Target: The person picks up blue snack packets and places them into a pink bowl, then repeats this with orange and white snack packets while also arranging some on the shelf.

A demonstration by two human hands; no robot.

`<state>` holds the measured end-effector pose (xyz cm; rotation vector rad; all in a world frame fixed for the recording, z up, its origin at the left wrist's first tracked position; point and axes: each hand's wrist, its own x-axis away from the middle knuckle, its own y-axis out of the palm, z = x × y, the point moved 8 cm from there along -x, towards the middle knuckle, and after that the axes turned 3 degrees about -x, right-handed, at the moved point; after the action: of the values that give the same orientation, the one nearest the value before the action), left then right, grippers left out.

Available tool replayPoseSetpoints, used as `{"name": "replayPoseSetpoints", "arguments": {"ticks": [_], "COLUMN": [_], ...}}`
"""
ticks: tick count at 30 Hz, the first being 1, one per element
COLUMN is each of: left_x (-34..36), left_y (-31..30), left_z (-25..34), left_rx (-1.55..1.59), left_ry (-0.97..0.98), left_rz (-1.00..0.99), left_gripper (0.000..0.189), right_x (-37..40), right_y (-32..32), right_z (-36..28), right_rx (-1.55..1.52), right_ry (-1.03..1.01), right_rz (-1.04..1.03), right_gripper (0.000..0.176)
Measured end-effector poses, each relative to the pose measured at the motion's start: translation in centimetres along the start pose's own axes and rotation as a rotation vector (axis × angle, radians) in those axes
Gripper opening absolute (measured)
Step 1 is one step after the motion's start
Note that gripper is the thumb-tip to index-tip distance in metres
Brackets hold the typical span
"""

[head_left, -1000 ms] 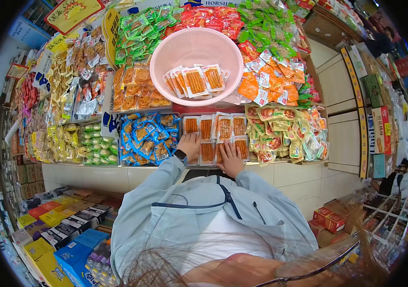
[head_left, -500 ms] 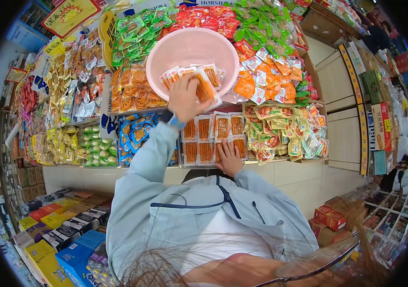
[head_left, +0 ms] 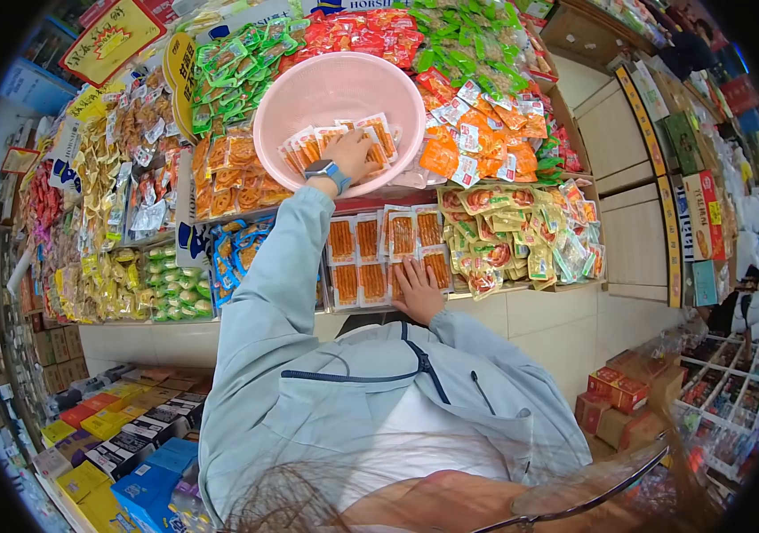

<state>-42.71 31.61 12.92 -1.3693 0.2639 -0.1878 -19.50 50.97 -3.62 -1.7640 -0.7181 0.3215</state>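
My left hand [head_left: 350,156], with a watch [head_left: 326,172] at the wrist, is inside the pink plastic basket [head_left: 277,102]. Its fingers curl over a clear-wrapped packet of orange-brown snack sticks [head_left: 383,135], their tips partly hidden. Similar packets [head_left: 301,144] lean in a row at the basket's bottom. Lower down, my right hand [head_left: 417,291] lies with fingers spread on flat packets of the same sticks [head_left: 371,240], arranged in rows in a tray near the display's front edge.
Around the basket lie green packets [head_left: 242,62], red packets [head_left: 366,35] and orange packets [head_left: 486,129]. Beige packets [head_left: 486,231] adjoin the tray's right side; blue packets [head_left: 235,249] are left of it. Cartons [head_left: 153,480] stand at lower left.
My left hand has moved from above the basket's near rim down into it with the snack packet. My right hand stays on the tray's packets. The view has shifted slightly.
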Motion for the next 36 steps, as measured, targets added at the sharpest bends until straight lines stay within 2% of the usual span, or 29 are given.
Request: {"name": "replayPoseSetpoints", "arguments": {"ticks": [2, 5, 7, 9, 11, 14, 17, 20, 23, 24, 27, 30, 33, 36], "left_x": [2.0, 6.7, 10.1, 12.4, 12.7, 11.9, 11.7, 11.9, 12.1, 12.1, 12.0, 12.6, 13.8, 14.3], "left_y": [-1.1, -5.5, -1.9, 4.0, 9.7, 15.7, 17.3, 16.6, 15.5, 14.8, 15.5, 14.2, 9.2, 2.5], "left_z": [1.3, 5.8, 9.4, 13.7, 13.4, 11.6, 10.5, 9.7, 8.1, 8.1, 7.7, 6.6, 7.2, 8.9], "left_rx": [-0.08, 0.091, 0.258, 0.196, 0.159, 0.106, 0.073, 0.111, 0.155, 0.154, 0.135, 0.187, 0.213, 0.23], "left_ry": [0.086, 0.074, 0.26, 0.383, 0.281, 0.203, 0.195, 0.146, 0.004, 0.051, 0.011, -0.051, -0.012, 0.152], "left_rz": [0.255, 0.526, 0.402, 0.129, 0.052, -0.052, -0.133, -0.117, -0.158, -0.058, -0.123, -0.095, -0.005, 0.227], "left_gripper": [0.035, 0.032, 0.032, 0.04, 0.05, 0.063, 0.07, 0.07, 0.071, 0.073, 0.07, 0.071, 0.074, 0.071], "right_x": [0.1, 0.0, 0.0, 0.0, 0.0, 0.0, 0.2, 0.2, 0.3, 0.2, 0.1, 0.1, 0.1, 0.2], "right_y": [0.1, 0.2, 0.2, 0.9, 1.4, 0.1, 0.0, 0.5, 0.4, 0.3, 0.3, 0.4, 0.4, 0.9], "right_z": [0.1, 0.1, 0.1, 0.2, 0.5, 0.1, 0.1, 0.3, 0.2, 0.2, 0.1, 0.3, 0.3, 0.3], "right_rx": [0.004, -0.003, -0.027, -0.014, 0.006, -0.01, -0.03, -0.023, -0.032, -0.029, -0.015, 0.007, 0.015, -0.001], "right_ry": [0.0, 0.0, 0.004, 0.023, 0.039, 0.018, 0.013, 0.013, 0.007, 0.009, 0.016, 0.022, 0.02, 0.015], "right_rz": [-0.003, 0.011, 0.016, -0.049, -0.104, -0.028, 0.008, 0.009, 0.016, 0.005, -0.026, -0.047, -0.038, -0.034], "right_gripper": [0.09, 0.09, 0.089, 0.09, 0.091, 0.088, 0.089, 0.089, 0.089, 0.089, 0.09, 0.092, 0.091, 0.09]}}
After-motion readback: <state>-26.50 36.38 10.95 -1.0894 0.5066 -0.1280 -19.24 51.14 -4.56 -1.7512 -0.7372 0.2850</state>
